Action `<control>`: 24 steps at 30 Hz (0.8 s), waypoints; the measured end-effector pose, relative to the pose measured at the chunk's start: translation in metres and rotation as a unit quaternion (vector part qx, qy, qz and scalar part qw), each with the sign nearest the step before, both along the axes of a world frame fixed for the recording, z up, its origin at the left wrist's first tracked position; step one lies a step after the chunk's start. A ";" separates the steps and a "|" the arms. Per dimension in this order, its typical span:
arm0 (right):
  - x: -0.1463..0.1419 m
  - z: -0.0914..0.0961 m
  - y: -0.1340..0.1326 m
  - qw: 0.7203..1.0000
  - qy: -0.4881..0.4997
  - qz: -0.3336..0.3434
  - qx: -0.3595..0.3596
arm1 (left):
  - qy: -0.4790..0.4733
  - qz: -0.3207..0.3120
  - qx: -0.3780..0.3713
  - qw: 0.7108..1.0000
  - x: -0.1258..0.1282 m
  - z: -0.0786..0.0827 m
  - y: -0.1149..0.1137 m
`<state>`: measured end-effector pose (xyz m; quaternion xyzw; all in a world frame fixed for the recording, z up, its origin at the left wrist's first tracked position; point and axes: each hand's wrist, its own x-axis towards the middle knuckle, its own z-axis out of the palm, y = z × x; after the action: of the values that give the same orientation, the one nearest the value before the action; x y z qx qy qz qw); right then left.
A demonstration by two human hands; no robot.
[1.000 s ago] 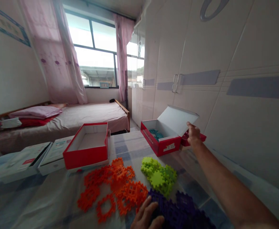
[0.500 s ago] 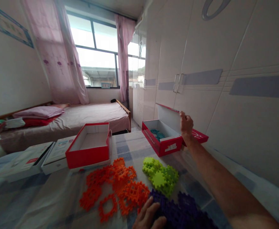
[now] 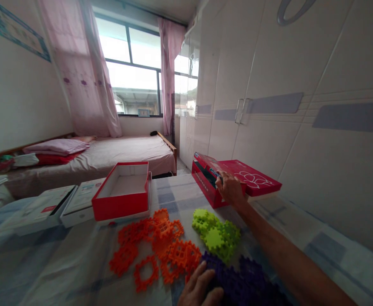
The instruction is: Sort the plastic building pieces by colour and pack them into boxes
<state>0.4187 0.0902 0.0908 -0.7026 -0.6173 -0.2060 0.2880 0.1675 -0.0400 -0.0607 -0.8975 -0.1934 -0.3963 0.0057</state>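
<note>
My right hand [image 3: 231, 187] is on the lid [image 3: 207, 163] of a red box [image 3: 205, 187], fingers closed at the lid's near edge. The lid is tilted low over the box, and a dark gap shows beneath it. At the bottom, my left hand [image 3: 200, 287] lies open with fingers stretched, touching the pile of dark purple gear-edged plastic building pieces [image 3: 246, 278]. Left of it are orange building pieces [image 3: 162, 244]. Yellow-green building pieces [image 3: 216, 233] lie between the purple pile and the red box.
A topless red box [image 3: 122, 206] stands left, beside white boxes [image 3: 81, 202]. Another flat red box [image 3: 253, 176] lies behind my right hand. A checked cloth [image 3: 163, 193] covers the table. Beyond are a bed [image 3: 125, 148] and a white wardrobe [image 3: 269, 72].
The box lid, upright before, has swung down over the box with my right hand, which moved left and lower. The teal pieces inside are now mostly hidden. My left hand stays in place.
</note>
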 end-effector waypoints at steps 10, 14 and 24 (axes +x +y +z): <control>-0.016 -0.010 -0.010 0.994 -0.079 -0.014 -0.068 | 0.012 -0.011 0.006 1.000 -0.001 0.006 0.000; -0.016 -0.008 -0.010 0.993 -0.085 -0.017 -0.085 | 0.018 -0.020 0.016 0.999 -0.001 0.008 -0.001; -0.022 -0.008 -0.009 0.988 -0.104 -0.043 -0.109 | 0.036 -0.031 0.013 0.999 -0.001 0.015 -0.002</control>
<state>0.3963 0.0811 0.0830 -0.7305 -0.6317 -0.2218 0.1346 0.1669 -0.0422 -0.0460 -0.9166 -0.1601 -0.3661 0.0120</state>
